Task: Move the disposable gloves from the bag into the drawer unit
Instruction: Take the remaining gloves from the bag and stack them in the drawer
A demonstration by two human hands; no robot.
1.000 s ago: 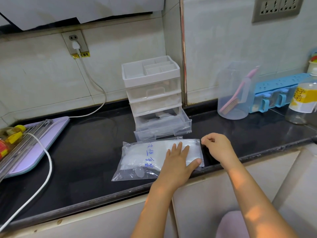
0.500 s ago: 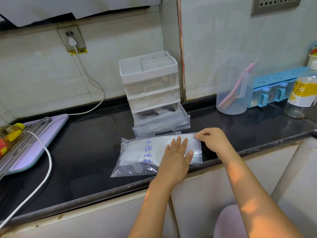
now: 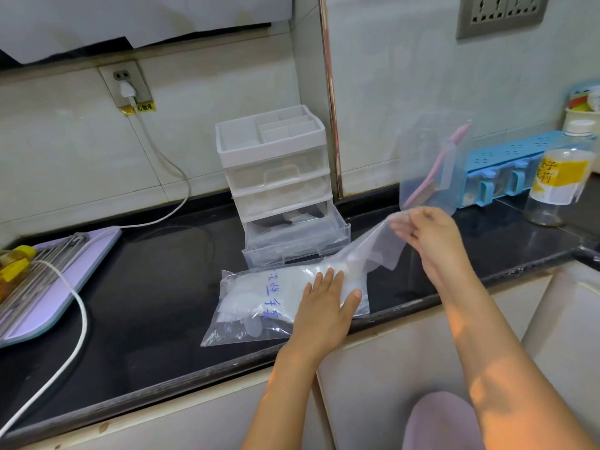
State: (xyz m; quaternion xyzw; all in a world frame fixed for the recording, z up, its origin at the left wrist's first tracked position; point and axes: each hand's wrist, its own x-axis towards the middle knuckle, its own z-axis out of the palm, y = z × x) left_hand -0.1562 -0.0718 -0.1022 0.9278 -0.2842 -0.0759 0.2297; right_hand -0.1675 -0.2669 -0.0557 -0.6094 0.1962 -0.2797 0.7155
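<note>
jug w/ brush, bottle

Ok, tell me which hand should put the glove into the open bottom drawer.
Right. The right hand pinches a glove half out of the bag, raised just beside the open bottom drawer. The left hand lies flat on the bag, pinning it to the counter.

Item: bag, right part hidden under your left hand.
Item: glove pinched in your right hand, motion-blurred (count unreadable).
Item: bottom drawer, contents unclear.
Item: wall socket, cut by the top edge.
</note>
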